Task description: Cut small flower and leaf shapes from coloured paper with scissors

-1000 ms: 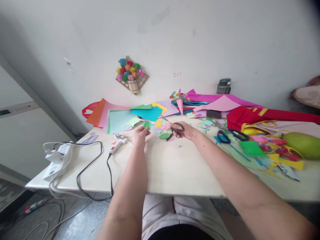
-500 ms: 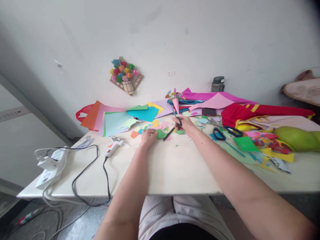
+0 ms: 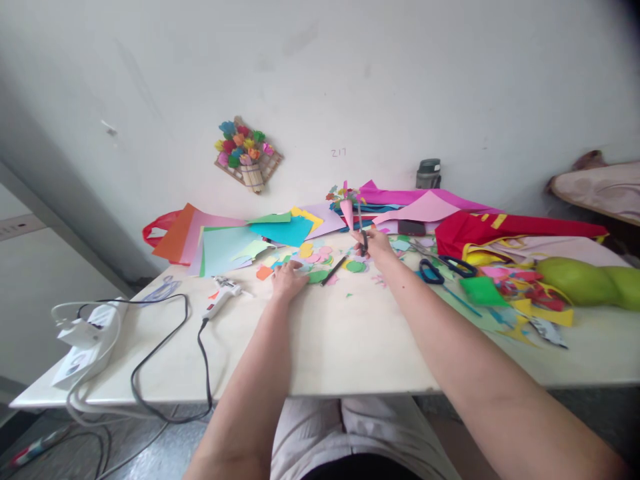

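Observation:
My right hand (image 3: 376, 247) is closed round the handles of a pair of scissors (image 3: 364, 241), whose blades point up and away from me. My left hand (image 3: 289, 281) rests on the table beside green paper pieces (image 3: 319, 276), its fingers loosely apart. A dark pencil-like stick (image 3: 334, 271) lies slantwise between my hands. Close to it is a round green paper piece (image 3: 356, 266), among pink and yellow cut-outs (image 3: 320, 255). Just beyond the scissors stands a pink paper cone (image 3: 347, 212) holding small paper flowers.
A white glue gun (image 3: 220, 300) lies left, its cord running near a power strip (image 3: 75, 360). Coloured paper sheets (image 3: 225, 247) cover the back left. Rightward are another pair of scissors (image 3: 431, 271), paper scraps, green fruit-like objects (image 3: 565, 280) and red cloth (image 3: 480, 233).
The scissors have swung from leaning left to nearly upright. My left hand has drawn slightly back from the green pieces. The whole view has shifted a little.

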{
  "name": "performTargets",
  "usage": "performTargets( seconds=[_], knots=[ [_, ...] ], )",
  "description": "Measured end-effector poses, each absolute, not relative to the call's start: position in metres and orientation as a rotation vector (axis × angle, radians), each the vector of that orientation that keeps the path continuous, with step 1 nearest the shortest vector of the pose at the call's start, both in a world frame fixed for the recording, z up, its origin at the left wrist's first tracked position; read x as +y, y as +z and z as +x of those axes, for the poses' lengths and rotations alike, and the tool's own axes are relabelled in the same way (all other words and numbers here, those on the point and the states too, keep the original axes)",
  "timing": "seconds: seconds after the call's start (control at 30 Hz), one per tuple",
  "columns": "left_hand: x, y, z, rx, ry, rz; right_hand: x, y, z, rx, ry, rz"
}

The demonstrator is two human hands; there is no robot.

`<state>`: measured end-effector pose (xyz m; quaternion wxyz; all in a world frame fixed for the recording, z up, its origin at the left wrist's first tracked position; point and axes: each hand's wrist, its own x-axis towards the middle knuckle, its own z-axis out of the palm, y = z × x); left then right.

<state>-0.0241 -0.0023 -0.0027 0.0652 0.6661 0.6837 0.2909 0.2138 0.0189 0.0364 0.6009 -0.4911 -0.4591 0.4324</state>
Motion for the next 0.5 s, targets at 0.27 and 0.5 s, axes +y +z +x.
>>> performTargets(
  seconds=[0.27,0.5],
  knots=[
    [0.0,-0.005,-0.029,2.126,0.9,2.02,0.019,0.036,0.213,-1.103,0.972,-1.18],
    [0.007,-0.011,-0.037,2.159,1.073,1.88,0.015,0.04,0.212,-1.09,0.955,-1.204]
  ],
)
